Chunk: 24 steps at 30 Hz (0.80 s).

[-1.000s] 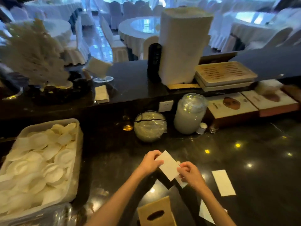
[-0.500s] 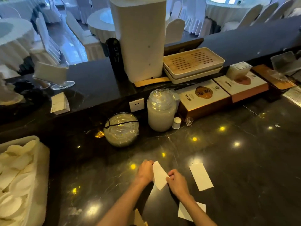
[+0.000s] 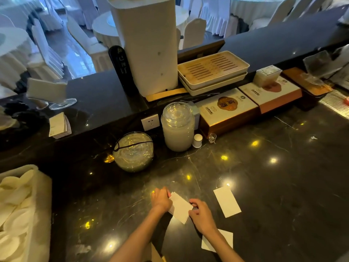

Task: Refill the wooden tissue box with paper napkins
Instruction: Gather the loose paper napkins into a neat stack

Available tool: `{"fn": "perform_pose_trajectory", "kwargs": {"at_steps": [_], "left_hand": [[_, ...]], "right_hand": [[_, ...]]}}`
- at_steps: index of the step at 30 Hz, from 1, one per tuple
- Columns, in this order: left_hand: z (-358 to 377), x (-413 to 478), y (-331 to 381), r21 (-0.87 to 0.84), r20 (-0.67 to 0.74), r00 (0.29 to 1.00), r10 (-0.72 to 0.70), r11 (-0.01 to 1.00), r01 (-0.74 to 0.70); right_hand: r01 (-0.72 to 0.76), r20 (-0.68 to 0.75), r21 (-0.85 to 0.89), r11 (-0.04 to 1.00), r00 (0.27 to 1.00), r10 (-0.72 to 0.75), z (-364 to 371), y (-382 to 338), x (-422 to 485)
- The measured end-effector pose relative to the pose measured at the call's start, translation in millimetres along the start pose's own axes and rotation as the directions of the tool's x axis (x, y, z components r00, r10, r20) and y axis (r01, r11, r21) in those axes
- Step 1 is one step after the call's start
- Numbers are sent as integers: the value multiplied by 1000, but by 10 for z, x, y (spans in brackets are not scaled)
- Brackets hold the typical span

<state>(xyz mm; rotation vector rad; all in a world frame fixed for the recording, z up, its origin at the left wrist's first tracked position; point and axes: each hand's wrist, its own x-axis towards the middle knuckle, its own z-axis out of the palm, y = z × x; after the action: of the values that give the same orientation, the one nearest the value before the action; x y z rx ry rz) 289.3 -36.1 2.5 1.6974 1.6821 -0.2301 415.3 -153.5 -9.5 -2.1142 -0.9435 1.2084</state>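
A white folded paper napkin (image 3: 180, 208) lies low over the dark marble counter (image 3: 283, 186), pinched between both hands. My left hand (image 3: 160, 200) grips its left edge and my right hand (image 3: 201, 214) grips its right edge. A second folded napkin (image 3: 227, 201) lies flat on the counter to the right. A third napkin (image 3: 222, 241) lies under my right forearm. Only a sliver of the wooden tissue box (image 3: 157, 256) shows at the bottom edge, between my forearms.
A white bin of round white pieces (image 3: 43, 214) stands at the left. Behind the hands sit a glass bowl (image 3: 133, 151), a lidded glass jar (image 3: 178, 127), a small white cap (image 3: 197, 140) and boxed goods (image 3: 226, 112). A raised ledge carries a tall white appliance (image 3: 147, 44) and stacked trays (image 3: 212, 70).
The camera has tilted up and panned right, so the wooden tissue box has nearly left the frame. Both hands keep hold of the napkin and have lowered it toward the counter.
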Motion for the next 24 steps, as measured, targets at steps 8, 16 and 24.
{"fn": "perform_pose_trajectory", "kwargs": {"at_steps": [8, 16, 24], "left_hand": [[-96, -454, 133, -293, 110, 973, 203, 942, -164], [-203, -1214, 388, -718, 182, 934, 309, 690, -88], [432, -1446, 365, -682, 175, 957, 233, 729, -53]], "right_hand": [[-15, 57, 292, 956, 998, -2, -277, 95, -307], [-206, 217, 685, 699, 973, 75, -637, 336, -782], [-118, -31, 541, 832, 987, 159, -801, 518, -1073]]}}
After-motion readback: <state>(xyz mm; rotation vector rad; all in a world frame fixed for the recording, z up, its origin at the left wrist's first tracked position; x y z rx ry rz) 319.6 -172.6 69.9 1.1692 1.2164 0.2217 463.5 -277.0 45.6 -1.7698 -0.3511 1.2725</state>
